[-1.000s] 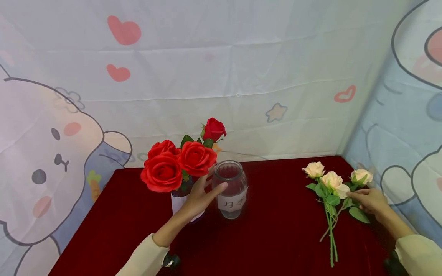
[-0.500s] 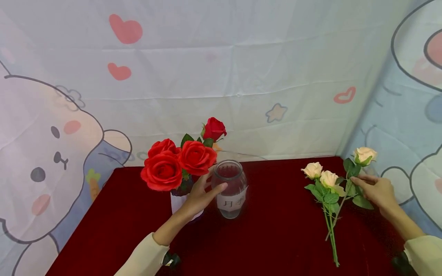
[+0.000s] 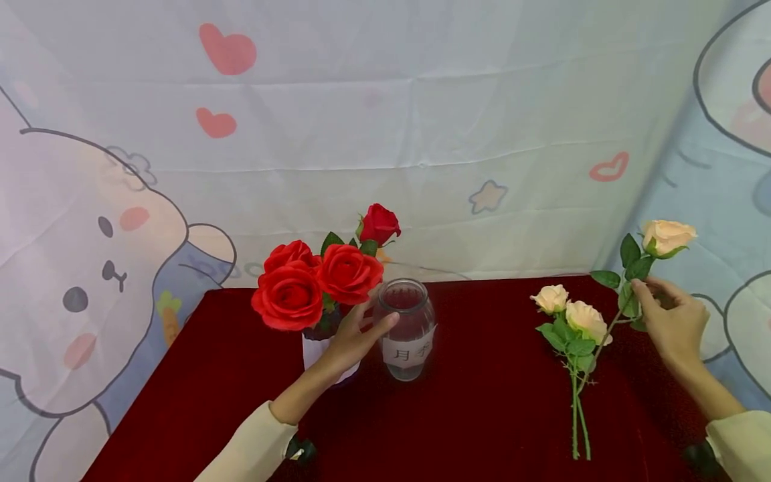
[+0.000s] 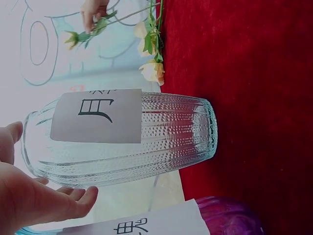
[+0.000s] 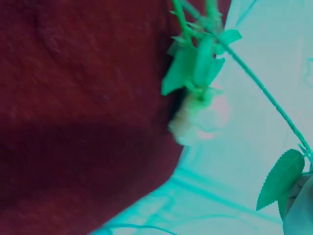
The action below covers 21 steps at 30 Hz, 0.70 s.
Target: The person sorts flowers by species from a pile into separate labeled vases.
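Clear ribbed glass forms the rounded jar (image 3: 412,328), which stands upright on the dark red cloth (image 3: 482,415); it carries a white paper label (image 4: 98,116), and the cloth shows through its wall. Just beside it, on the person's left, stands the purple glass vase with a white label (image 4: 232,215); it holds four red roses with green leaves (image 3: 288,294), spreading above its mouth. The left hand (image 3: 348,343) is between these two containers, with thumb and fingers curved loosely around the upper part of the clear jar. Well apart, the right hand (image 3: 677,320) pinches the long-stemmed cream rose (image 3: 668,238) among its leaves, and the bloom is raised just above the fingers. Its stem slants down towards two cream roses with green stems (image 3: 585,320), which lie on the cloth near this hand; whether it touches them, I cannot tell.
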### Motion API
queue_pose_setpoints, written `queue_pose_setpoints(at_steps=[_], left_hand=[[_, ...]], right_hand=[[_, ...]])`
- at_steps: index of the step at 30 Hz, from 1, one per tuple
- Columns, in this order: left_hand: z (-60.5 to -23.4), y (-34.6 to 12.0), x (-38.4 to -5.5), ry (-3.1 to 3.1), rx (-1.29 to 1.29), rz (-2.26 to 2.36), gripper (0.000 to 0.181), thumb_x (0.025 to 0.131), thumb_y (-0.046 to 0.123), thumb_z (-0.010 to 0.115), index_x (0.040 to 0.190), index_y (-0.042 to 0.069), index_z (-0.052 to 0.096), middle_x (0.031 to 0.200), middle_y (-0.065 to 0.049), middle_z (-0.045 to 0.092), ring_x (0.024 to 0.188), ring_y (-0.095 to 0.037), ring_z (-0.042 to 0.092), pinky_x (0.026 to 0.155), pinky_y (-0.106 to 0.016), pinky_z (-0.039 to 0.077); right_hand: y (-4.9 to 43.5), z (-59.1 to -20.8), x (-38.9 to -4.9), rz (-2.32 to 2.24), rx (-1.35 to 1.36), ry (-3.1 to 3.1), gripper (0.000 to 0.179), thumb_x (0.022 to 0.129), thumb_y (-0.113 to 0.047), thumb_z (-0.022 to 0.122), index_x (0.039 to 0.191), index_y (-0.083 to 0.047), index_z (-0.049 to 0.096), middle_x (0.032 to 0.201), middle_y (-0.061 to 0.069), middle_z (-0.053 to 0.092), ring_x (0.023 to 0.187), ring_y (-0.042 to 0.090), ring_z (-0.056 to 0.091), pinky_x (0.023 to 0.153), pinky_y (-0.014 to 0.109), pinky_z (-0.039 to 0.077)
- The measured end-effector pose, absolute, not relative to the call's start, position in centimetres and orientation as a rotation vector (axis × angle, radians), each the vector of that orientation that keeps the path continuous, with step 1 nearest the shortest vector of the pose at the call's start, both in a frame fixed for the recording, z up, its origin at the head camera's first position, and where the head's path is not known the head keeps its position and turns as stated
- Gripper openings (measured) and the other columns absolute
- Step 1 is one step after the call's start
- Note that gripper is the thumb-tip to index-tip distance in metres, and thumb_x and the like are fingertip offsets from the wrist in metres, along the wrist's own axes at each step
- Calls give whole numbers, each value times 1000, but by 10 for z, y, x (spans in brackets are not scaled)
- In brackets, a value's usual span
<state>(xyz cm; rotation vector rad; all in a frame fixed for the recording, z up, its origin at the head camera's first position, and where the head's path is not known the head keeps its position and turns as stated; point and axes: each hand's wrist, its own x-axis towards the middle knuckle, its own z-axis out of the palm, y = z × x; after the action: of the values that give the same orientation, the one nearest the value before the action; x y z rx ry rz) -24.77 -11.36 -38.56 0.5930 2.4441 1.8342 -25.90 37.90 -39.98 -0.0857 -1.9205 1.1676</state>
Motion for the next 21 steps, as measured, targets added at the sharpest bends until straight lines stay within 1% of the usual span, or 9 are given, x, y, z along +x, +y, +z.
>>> queue_pose_setpoints(at_steps=[1, 4, 8, 11, 12, 15, 18, 19, 21], left_hand=[[-386, -114, -248, 2446, 598, 1835, 71, 101, 31, 60, 163, 24, 26, 168, -5, 29, 156, -29, 26, 121, -56, 31], [-387, -113, -248, 2455, 601, 1834, 69, 104, 32, 57, 164, 26, 24, 170, -2, 25, 157, -27, 23, 121, -56, 31], [-388, -112, -247, 2454, 593, 1845, 67, 105, 32, 55, 163, 28, 23, 170, -2, 24, 157, -26, 23, 120, -55, 33], [-388, -111, -247, 2459, 589, 1842, 67, 105, 31, 56, 163, 26, 24, 170, -3, 26, 156, -27, 25, 119, -55, 34], [-388, -110, -248, 2469, 598, 1837, 67, 104, 31, 56, 163, 23, 24, 170, -4, 26, 156, -28, 25, 119, -56, 34], [-388, -110, -248, 2490, 607, 1822, 68, 104, 31, 57, 163, 20, 25, 169, -5, 27, 155, -30, 27, 119, -56, 34], [-388, -111, -248, 2507, 619, 1811, 68, 104, 31, 56, 163, 21, 24, 170, -6, 26, 154, -32, 28, 118, -58, 34], [-387, -111, -248, 2505, 615, 1813, 68, 104, 31, 56, 163, 22, 24, 170, -5, 26, 154, -32, 28, 119, -58, 34], [-387, -111, -248, 2506, 615, 1817, 68, 104, 31, 56, 163, 22, 25, 170, -4, 26, 153, -32, 29, 119, -58, 34]], right_hand=[[378, -397, -260, 1135, -49, -1911, 18, 92, -8, 73, 100, 9, 76, 60, -33, 57, 44, -11, 45, 42, 9, 33], [376, -389, -260, 1076, 46, -1892, 18, 91, -2, 72, 99, 14, 74, 61, -35, 55, 44, -14, 44, 43, 7, 33], [373, -381, -259, 1051, 115, -1890, 18, 90, 1, 72, 101, 16, 73, 67, -39, 57, 47, -16, 47, 47, 5, 35], [370, -376, -257, 1078, 133, -1877, 17, 90, 2, 71, 101, 14, 73, 68, -38, 59, 47, -14, 49, 47, 5, 37], [368, -374, -256, 1087, 131, -1872, 16, 90, 1, 71, 101, 12, 73, 70, -37, 60, 46, -13, 49, 47, 5, 37], [364, -369, -255, 1138, 99, -1849, 9, 92, -1, 70, 99, -6, 74, 71, -35, 62, 43, -11, 48, 44, 6, 38], [359, -365, -255, 1213, 60, -1812, 19, 94, -3, 68, 98, -22, 69, 74, -31, 64, 40, -10, 46, 42, 8, 38], [357, -363, -255, 1246, 51, -1794, 22, 95, -4, 68, 97, -26, 66, 75, -29, 64, 40, -9, 45, 41, 8, 37], [353, -359, -257, 1365, 54, -1726, 20, 95, -3, 67, 97, -23, 68, 78, -22, 66, 38, -6, 45, 40, 10, 36]])
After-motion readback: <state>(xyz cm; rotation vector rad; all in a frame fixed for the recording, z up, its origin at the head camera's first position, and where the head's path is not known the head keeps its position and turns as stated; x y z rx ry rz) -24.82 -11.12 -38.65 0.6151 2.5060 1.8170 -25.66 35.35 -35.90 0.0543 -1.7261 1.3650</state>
